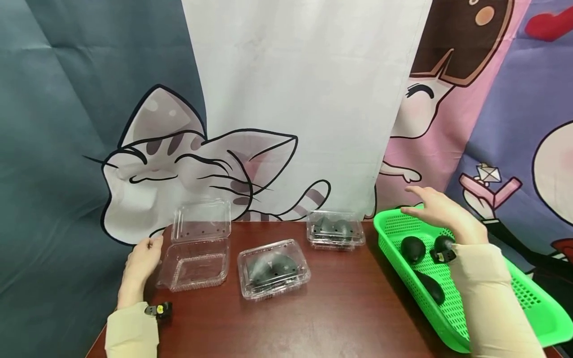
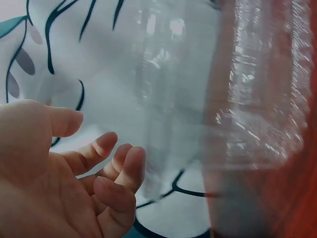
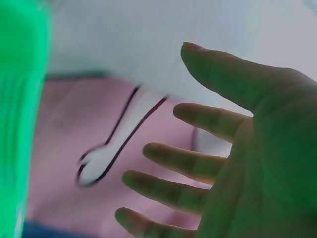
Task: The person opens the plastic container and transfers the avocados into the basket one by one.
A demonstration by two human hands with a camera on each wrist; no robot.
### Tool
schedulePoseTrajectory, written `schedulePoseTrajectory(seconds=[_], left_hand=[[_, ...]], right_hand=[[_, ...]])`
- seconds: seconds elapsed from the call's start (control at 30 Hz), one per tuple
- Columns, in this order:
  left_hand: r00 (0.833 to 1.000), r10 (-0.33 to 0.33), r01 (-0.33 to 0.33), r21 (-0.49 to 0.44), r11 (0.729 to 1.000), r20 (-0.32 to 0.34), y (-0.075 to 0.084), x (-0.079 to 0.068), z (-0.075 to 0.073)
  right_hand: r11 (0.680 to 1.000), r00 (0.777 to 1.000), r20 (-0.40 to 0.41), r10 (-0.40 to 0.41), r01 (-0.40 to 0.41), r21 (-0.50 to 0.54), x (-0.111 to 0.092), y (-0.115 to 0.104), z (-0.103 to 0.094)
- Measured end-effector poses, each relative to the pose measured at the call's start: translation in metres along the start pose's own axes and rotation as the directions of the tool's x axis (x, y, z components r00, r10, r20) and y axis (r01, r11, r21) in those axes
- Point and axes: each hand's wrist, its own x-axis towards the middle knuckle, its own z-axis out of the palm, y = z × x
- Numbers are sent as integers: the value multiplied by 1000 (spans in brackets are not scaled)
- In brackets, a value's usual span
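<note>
My left hand (image 1: 142,261) is beside an opened clear plastic clamshell box (image 1: 199,266) at the left of the table. Its fingers curl loosely with nothing between them, as the left wrist view shows. The box's lid (image 1: 201,223) stands up at the back. Above the far end of a green plastic basket (image 1: 385,238) my right hand (image 1: 440,211) hovers with relaxed, spread fingers and an empty palm. Inside the basket lie several dark rounded objects, among them one near its left wall (image 1: 413,249) and an elongated one (image 1: 430,287); my right forearm hides part of the basket.
Two closed clamshell boxes with dark rounded contents stand on the reddish-brown table (image 1: 331,313): one box (image 1: 274,269) in the middle, the other box (image 1: 335,229) farther back. A cartoon-printed curtain (image 1: 295,99) hangs right behind the table's back edge.
</note>
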Motion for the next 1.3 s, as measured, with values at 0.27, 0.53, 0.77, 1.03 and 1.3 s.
schedulePoseTrajectory(seconds=[0.27,0.53,0.77,1.03,1.3], left_hand=[[994,104,-104,4,995,-11,32,-13,1],[981,193,-193,-13,981,36,68,-31,22],[967,202,-165,-223,961,156,87,-40,61],[938,234,-150,-310,939,254,97,-55,91],[942,238,-173,-263,949,237,100,-66,112]], right_hand=[[988,993,-85,-87,97,120,-3,-67,23],[952,974,-156,-167,200,232,3,-121,76],[926,962,-192,-194,244,289,8,-160,115],[905,964,-153,-219,259,338,10,-192,137],[889,941,-141,-307,337,311,11,-215,153]])
